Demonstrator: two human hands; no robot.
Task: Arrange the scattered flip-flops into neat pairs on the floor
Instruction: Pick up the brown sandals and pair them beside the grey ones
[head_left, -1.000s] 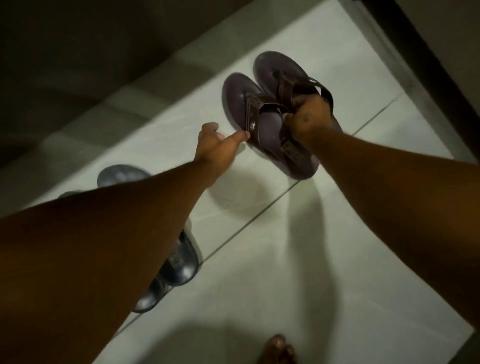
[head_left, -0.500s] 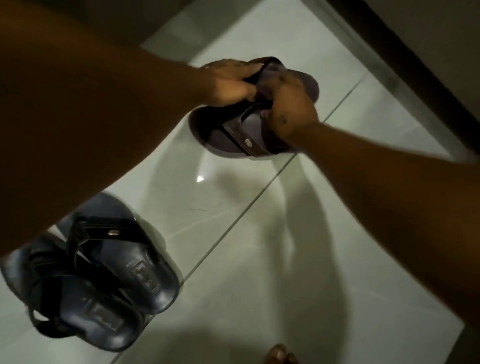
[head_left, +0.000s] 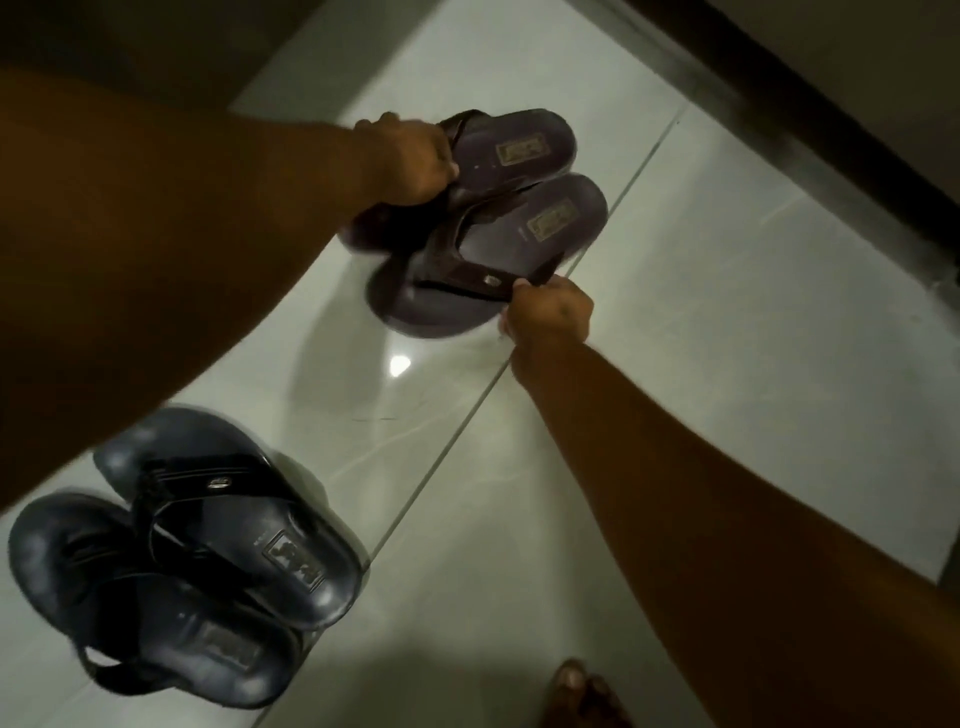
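Two dark brown flip-flops lie side by side on the pale tiled floor. My left hand grips the strap of the far brown flip-flop. At the side strap of the near brown flip-flop, my right hand is closed on it. A pair of dark blue-black flip-flops lies at the lower left, one overlapping the other.
A dark wall base runs along the upper right. A shadowed wall stands at the upper left. My bare toes show at the bottom edge. A tile joint runs diagonally between the two pairs.
My hands have separated: each now holds its own brown flip-flop, and the two lie side by side with heels to the upper right. The view has shifted, showing more of the dark pair.
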